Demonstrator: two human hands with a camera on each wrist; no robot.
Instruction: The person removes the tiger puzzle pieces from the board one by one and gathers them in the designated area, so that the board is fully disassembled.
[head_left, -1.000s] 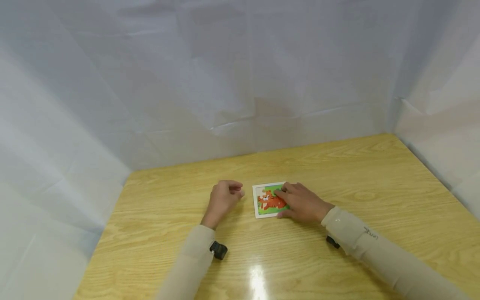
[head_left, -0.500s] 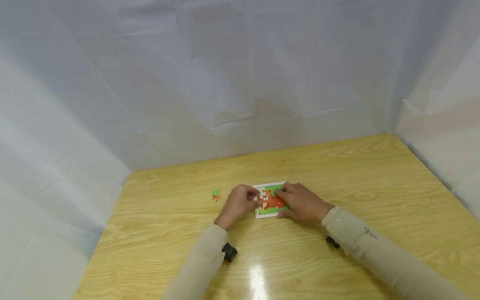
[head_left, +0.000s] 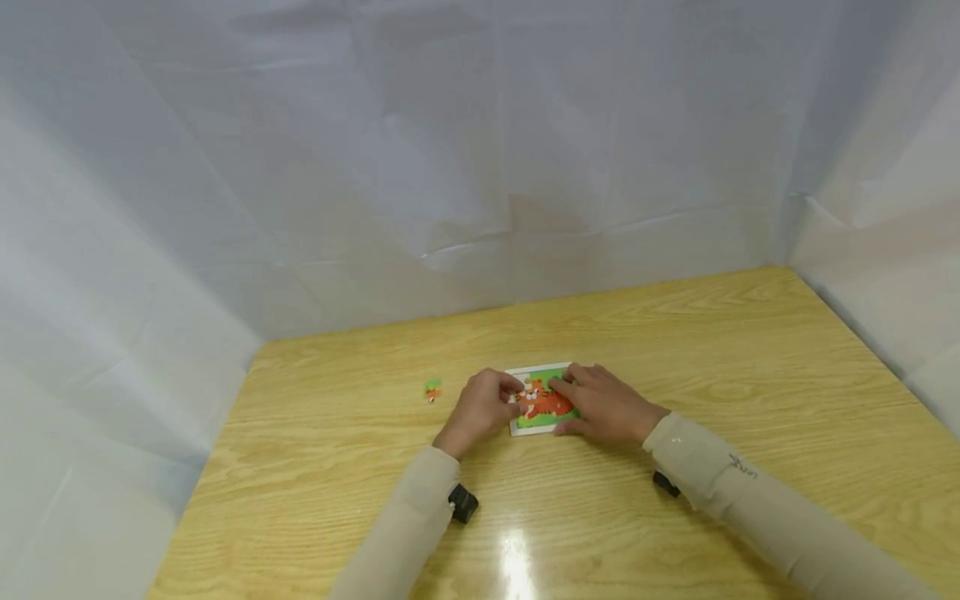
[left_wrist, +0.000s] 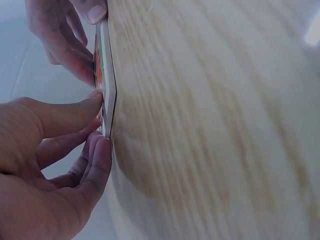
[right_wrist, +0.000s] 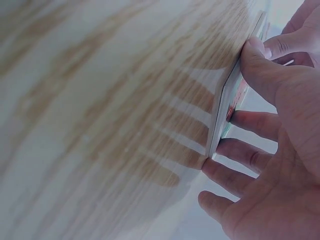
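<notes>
A small jigsaw puzzle [head_left: 545, 405] with a white frame lies flat on the table, showing an orange tiger on green. At its left side, my left hand [head_left: 486, 407] pinches what looks like a small puzzle piece, mostly hidden by the fingertips. In the left wrist view, the left thumb and fingers meet at the frame's edge. My right hand [head_left: 606, 406] holds the frame's right part, thumb at the near edge and fingers spread over the picture and right edge. A loose puzzle piece [head_left: 432, 391], green and orange, lies left of the left hand.
The wooden table [head_left: 315, 467] reaches back to a white sheet [head_left: 450, 167] hung behind it. More white sheeting flanks both sides. A bright light reflection shows on the near part of the tabletop.
My left hand has moved right from beside the puzzle to its left edge, uncovering the loose piece on the table. The right hand has stayed on the frame.
</notes>
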